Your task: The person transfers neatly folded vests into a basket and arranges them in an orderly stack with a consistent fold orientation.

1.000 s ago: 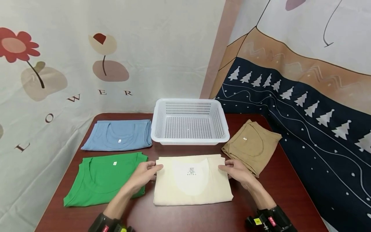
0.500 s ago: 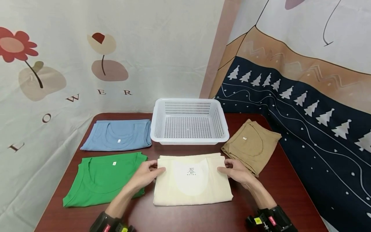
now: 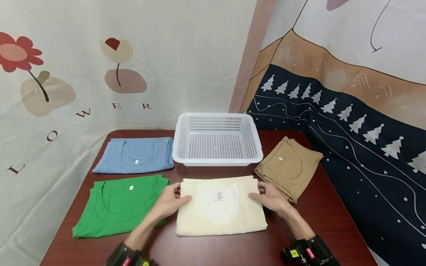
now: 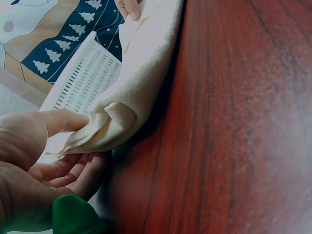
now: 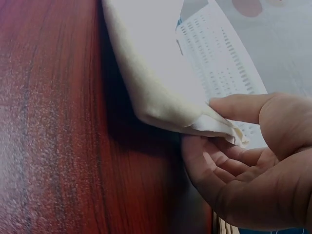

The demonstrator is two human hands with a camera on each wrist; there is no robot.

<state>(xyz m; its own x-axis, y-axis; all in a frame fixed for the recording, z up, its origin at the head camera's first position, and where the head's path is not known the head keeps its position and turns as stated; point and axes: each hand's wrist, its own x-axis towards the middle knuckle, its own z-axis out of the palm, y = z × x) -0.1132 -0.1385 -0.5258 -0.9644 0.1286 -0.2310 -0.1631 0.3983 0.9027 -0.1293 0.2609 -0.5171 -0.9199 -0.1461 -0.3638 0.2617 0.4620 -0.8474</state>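
Observation:
A folded cream T-shirt (image 3: 219,218) with a printed neck label lies at the front middle of the table. My left hand (image 3: 169,201) pinches its left side, thumb on top and fingers curled beneath, as the left wrist view shows at the cream layers (image 4: 141,73). On the opposite side my right hand (image 3: 271,197) grips the edge the same way; the right wrist view has the thumb (image 5: 239,107) over the cloth and the fingers under it. Behind the shirt stands a white perforated plastic basket (image 3: 217,162) with nothing in it.
A folded green T-shirt (image 3: 123,207) lies left of my left hand, partly behind the forearm. Beyond it is a folded blue T-shirt (image 3: 139,155). A folded tan T-shirt (image 3: 289,166) lies at the right, close to my right hand. All rest on the dark red table (image 3: 199,251).
My left hand has shifted slightly to the right, its thumb further over the cream T-shirt's edge. My right thumb has also slid a little inward. The shirts and basket stay in place.

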